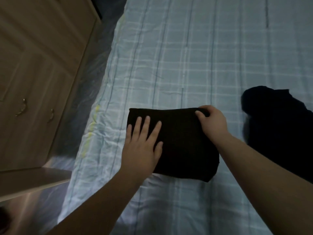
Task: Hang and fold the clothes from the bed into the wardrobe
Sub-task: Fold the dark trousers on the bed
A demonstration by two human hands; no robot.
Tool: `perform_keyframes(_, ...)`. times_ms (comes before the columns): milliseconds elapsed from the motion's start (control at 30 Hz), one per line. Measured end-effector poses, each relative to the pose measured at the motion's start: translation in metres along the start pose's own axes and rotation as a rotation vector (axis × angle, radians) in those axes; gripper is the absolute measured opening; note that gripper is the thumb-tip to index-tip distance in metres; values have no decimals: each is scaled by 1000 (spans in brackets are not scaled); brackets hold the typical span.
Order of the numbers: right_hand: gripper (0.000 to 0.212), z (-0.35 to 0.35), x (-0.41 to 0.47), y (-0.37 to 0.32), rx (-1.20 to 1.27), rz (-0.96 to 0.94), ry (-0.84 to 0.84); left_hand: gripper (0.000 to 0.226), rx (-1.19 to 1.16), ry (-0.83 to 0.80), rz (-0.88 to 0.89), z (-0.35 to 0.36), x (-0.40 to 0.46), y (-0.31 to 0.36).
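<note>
Your folded black garment (183, 143) sits on the checked bed (186, 56) near its left edge, so I'd say you're on the fold step, basically squaring it off. Your left hand (144, 143) lies flat and open on top, fingers spread, just pressing. Your right hand (211, 122) is pinching the far right corner, thumb on top. Next you'll likely need to lift it whole and carry it to the wardrobe (39, 65) on the left, doors shut. Another dark garment (277, 126) waits to the right.

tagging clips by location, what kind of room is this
Most likely a bedroom: a bed with a checked sheet, a wooden wardrobe beside it, and a folded dark garment on the bed.
</note>
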State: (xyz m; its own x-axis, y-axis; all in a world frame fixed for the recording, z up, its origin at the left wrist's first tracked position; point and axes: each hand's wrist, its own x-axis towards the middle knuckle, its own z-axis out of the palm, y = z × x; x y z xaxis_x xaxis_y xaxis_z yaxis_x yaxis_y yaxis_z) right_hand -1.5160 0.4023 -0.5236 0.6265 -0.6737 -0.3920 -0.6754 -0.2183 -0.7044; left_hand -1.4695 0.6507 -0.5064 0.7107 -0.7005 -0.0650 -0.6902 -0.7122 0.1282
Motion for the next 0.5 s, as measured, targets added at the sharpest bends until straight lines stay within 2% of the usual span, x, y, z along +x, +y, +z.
perform_keyframes(67,40,6,-2,1,-175,-98,67,60,7,-80,-35,17,8,-9)
perform_keyframes(133,48,11,-16,-4,-444,-373,214,60,6,-116,-8,29,21,-14)
perform_keyframes(200,54,20,-39,-9,-593,-592,174,61,5,-122,20,37,31,-18)
perform_keyframes(233,58,27,-49,-5,-652,-617,91,62,1,-122,29,41,34,-21)
perform_keyframes(333,67,49,-57,28,-752,-491,-96,63,-25,-171,63,52,37,-26)
perform_keyframes(500,69,67,-37,56,-564,-426,-192,63,-217,-237,32,75,46,-33)
